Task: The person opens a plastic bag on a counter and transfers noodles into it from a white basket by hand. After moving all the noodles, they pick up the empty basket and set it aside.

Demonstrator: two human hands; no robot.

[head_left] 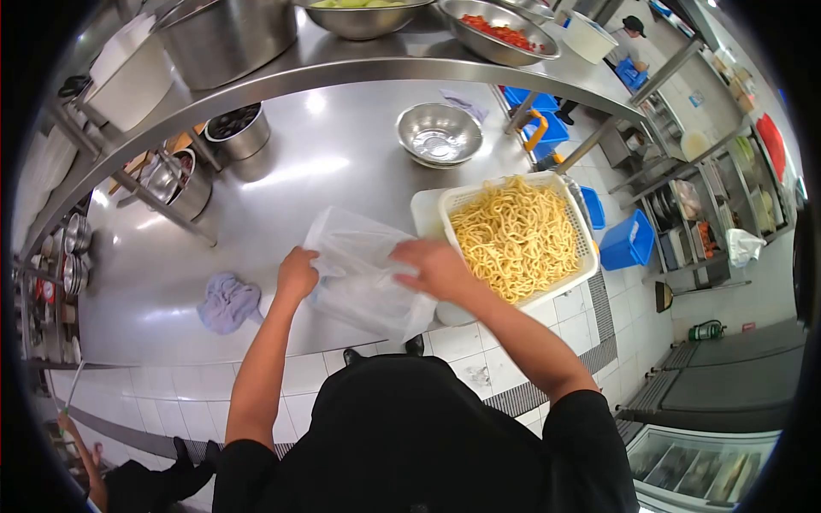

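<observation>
A clear plastic bag (363,286) lies spread over the front of the steel counter, its opening side loose and wrinkled. At the bag's left edge, my left hand (298,272) is closed on the plastic. My right hand (434,267) hovers over the bag's right side, slightly blurred, with thumb and fingers apart. Just right of that hand, a white perforated basket (590,248) holds a heap of thick yellow noodles (517,244). A white board or lid (428,214) shows from under the basket's left side.
A purple cloth (229,302) lies left on the counter (342,154). Metal bowls (440,135) stand at the back, pots (238,132) at back left. An overhead shelf (385,73) carries more bowls. Another person (145,483) works at lower left, a further person (631,47) at far right.
</observation>
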